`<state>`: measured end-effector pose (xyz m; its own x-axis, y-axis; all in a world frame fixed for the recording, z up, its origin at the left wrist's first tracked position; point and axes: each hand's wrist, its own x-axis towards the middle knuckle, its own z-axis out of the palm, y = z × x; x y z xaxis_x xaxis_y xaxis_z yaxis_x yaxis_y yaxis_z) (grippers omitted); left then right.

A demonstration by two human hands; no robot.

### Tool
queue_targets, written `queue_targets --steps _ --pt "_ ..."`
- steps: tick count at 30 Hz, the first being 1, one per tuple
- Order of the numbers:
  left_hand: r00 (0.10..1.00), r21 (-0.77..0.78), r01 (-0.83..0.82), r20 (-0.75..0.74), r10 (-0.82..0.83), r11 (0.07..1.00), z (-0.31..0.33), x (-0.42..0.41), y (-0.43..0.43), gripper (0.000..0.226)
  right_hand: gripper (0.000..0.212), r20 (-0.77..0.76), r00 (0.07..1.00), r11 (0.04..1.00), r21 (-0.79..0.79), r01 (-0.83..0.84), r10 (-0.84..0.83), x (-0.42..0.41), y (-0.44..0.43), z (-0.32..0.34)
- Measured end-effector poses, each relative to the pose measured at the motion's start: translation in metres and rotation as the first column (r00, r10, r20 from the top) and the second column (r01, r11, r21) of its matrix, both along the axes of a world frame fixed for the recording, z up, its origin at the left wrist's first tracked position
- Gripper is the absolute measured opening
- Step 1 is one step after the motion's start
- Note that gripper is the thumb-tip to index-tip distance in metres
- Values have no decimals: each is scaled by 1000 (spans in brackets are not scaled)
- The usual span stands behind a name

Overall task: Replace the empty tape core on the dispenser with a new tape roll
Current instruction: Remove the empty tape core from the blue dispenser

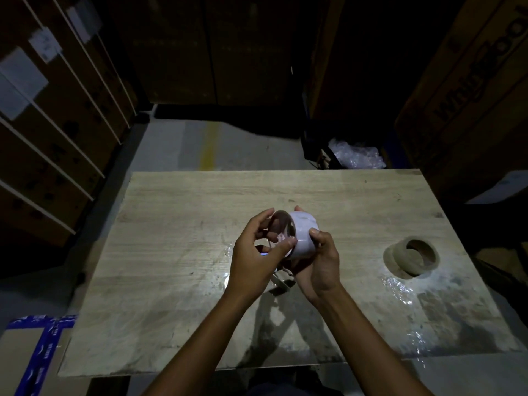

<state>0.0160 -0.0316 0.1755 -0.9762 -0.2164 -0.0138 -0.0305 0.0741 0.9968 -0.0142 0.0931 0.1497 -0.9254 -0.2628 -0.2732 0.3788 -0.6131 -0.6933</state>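
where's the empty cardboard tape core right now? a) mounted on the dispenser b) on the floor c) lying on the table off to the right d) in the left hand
c: the empty cardboard core lies on the table, right of both hands, which hold the new tape roll.

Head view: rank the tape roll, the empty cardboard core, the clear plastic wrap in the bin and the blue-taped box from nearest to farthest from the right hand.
1. Tape roll: held in the right hand.
2. Empty cardboard core: lying on the table, to the right.
3. Clear plastic wrap: in the bin beyond the table's far edge.
4. Blue-taped box: on the floor, far left, near corner.
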Motion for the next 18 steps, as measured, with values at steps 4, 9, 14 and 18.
queue_targets --steps 4,9,14,18 --pt "1000 73 -8 16 7 997 1 1 -2 72 71 -97 995 986 169 18 -2 2 -2 8" --pt "998 94 15 65 -21 995 2 0 -6 68 71 -366 925 748 641 173 100 8 -5 13" --pt "990 148 17 136 -37 989 1 -9 -9 61 95 -556 792 450 791 413 251 14 -11 19" --pt "984 308 -22 176 -35 951 6 -14 -13 35 104 -607 732 338 790 511 311 16 -12 21"
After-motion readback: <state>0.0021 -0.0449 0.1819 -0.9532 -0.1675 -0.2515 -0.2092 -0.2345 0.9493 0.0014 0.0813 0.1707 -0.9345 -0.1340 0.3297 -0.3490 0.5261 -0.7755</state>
